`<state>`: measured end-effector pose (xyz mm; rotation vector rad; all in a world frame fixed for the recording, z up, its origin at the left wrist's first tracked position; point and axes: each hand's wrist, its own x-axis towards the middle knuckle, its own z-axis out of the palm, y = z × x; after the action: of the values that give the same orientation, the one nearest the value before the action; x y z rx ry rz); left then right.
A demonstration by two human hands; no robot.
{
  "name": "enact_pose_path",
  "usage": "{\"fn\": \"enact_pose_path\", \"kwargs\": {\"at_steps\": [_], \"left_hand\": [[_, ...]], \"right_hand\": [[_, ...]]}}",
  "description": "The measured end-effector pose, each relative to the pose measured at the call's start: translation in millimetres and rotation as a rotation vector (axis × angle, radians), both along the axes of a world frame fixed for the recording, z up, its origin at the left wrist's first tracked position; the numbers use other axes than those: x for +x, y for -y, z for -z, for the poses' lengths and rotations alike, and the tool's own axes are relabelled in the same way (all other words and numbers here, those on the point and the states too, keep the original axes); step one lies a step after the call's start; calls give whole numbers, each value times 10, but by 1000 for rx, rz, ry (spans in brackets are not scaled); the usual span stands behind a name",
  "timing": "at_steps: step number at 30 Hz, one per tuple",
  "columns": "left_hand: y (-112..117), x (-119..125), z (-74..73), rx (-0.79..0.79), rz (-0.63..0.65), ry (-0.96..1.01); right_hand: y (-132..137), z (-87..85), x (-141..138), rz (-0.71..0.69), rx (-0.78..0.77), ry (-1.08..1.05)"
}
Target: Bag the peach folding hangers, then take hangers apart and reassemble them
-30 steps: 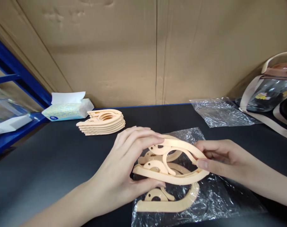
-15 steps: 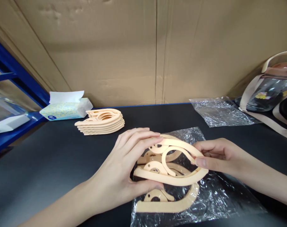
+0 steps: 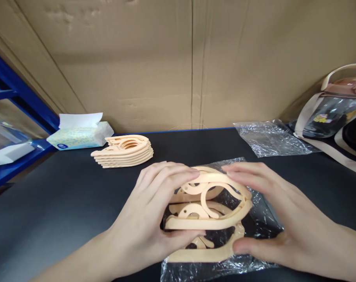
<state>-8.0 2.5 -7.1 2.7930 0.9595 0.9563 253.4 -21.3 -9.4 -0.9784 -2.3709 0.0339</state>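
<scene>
I have the hanger (image 3: 210, 223) between the left hand's (image 3: 154, 196) thumb below and fingers above, clamped on its left part. The right hand (image 3: 286, 219) spreads wide around the curved end, fingertips at the top edge, thumb well apart over the lower hanger (image 3: 201, 256). The left fingers hide the top hanger's upper left corner from me. Glare on the clear bag (image 3: 207, 272) makes it hard to say, but the lower hanger looks to be inside. Farther back sit the stack (image 3: 127, 158), tissues (image 3: 78, 137) and second bag (image 3: 274, 139); the bottle (image 3: 327, 123) is cut off at right.
</scene>
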Motion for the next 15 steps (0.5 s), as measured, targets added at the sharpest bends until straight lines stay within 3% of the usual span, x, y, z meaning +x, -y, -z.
{"fn": "enact_pose_path", "kwargs": {"at_steps": [9, 12, 15], "left_hand": [[71, 36, 39, 126, 77, -74], [50, 40, 58, 159, 91, -98], [0, 7, 48, 64, 112, -146]], "right_hand": [[90, 30, -83, -42, 277, 189], [120, 55, -107, -32, 298, 178], [79, 47, -53, 6, 223, 140]]}}
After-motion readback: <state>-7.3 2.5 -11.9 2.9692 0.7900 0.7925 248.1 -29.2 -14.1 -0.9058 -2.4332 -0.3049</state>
